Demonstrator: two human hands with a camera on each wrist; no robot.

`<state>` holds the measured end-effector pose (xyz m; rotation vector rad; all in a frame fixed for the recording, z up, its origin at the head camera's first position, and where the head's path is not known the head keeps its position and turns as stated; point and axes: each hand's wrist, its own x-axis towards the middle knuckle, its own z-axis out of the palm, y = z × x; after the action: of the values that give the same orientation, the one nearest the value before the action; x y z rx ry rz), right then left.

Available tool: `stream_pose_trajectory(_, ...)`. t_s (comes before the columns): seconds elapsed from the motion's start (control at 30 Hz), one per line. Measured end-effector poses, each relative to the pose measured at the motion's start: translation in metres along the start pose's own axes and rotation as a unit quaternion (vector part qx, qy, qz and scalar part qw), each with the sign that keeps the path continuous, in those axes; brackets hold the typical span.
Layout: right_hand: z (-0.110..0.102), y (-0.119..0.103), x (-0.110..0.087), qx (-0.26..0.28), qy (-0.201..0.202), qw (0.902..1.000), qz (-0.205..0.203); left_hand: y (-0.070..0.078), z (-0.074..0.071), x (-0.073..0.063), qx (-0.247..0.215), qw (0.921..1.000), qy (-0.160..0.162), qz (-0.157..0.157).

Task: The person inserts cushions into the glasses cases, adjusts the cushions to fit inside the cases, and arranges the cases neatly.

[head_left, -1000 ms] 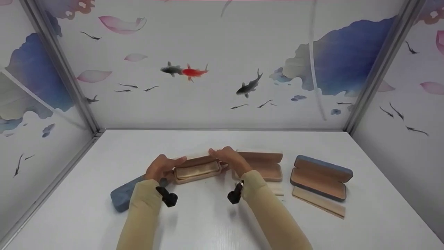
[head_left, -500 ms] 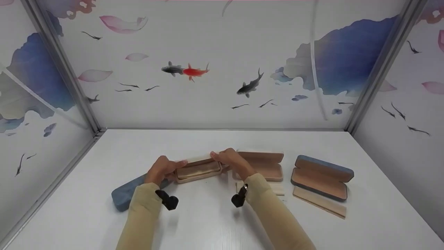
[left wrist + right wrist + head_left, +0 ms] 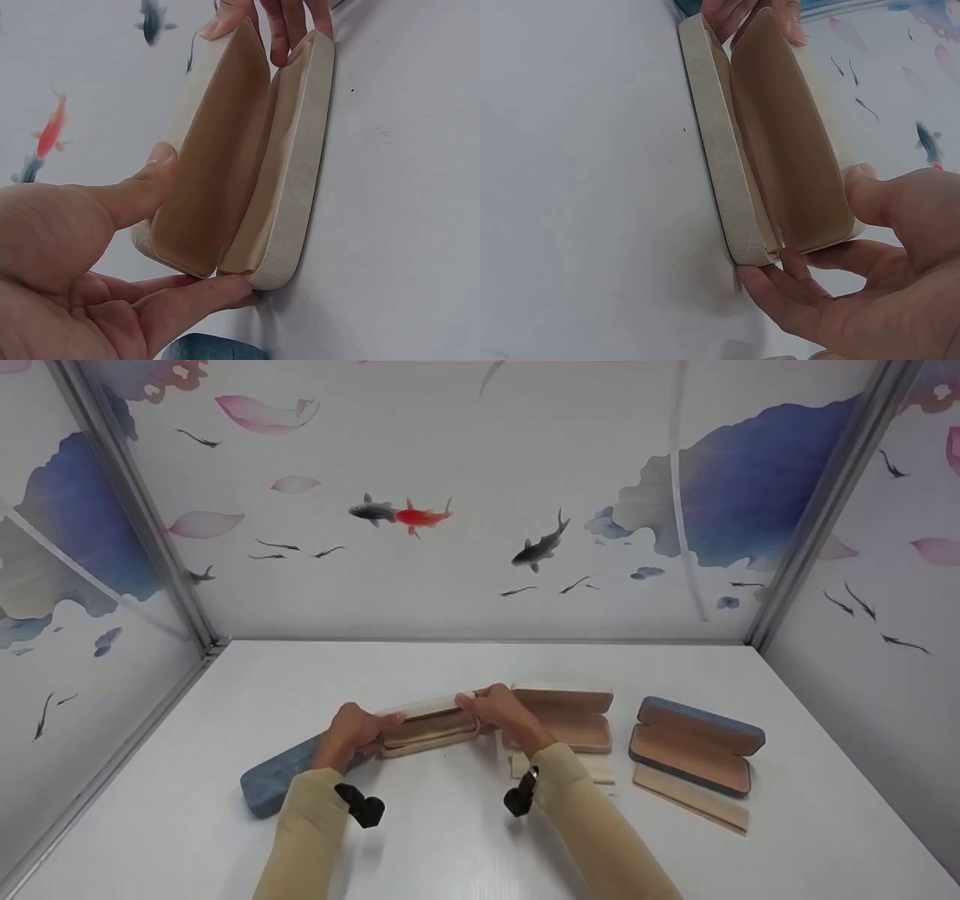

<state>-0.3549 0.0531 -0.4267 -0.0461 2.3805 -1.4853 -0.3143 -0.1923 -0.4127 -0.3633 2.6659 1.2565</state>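
Note:
A cream glasses case (image 3: 429,747) with a tan lining stands between both hands, its lid partly raised. My left hand (image 3: 352,735) holds the left end, thumb on the outside of the lid and fingers along the base. At the other end my right hand (image 3: 507,712) grips it the same way. In the left wrist view the base wall (image 3: 300,180) rests on the table. The right wrist view shows the tan lid lining (image 3: 791,142) above the base. A folded gold-beige cloth (image 3: 435,729) appears to lie inside, partly hidden by the lid.
On the left a shut blue glasses case (image 3: 276,781) lies partly behind my left forearm. To the right stand an open cream case (image 3: 574,731) and an open blue case (image 3: 694,750). Folded beige cloths (image 3: 694,801) lie before them. Printed panels wall the white table (image 3: 450,840).
The lid of the cream case has tipped down toward the base, so its pale outside now shows. Both thumbs have come forward with it. The other cases stay put.

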Motion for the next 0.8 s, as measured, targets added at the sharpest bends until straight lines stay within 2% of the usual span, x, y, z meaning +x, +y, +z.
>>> stream_pose_trajectory(0.13, 0.000, 0.004, 0.001, 0.015, 0.002, 0.9998, -0.010, -0.002, 0.003, -0.003, -0.017, 0.9998, 0.005, 0.010)
stream_pose_trajectory(0.27, 0.002, 0.006, 0.001, 0.025, -0.002, 0.9995, -0.021, -0.004, 0.004, -0.008, -0.013, 0.9992, 0.021, 0.030)
stream_pose_trajectory(0.43, 0.004, 0.008, 0.002, 0.011, -0.005, 0.9995, -0.028, -0.008, 0.005, -0.013, -0.018, 0.9979, 0.032, 0.054)
stream_pose_trajectory(0.8, 0.005, 0.010, 0.002, 0.022, 0.000, 0.9991, -0.038, -0.009, 0.011, -0.011, -0.020, 0.9978, 0.049, 0.039)
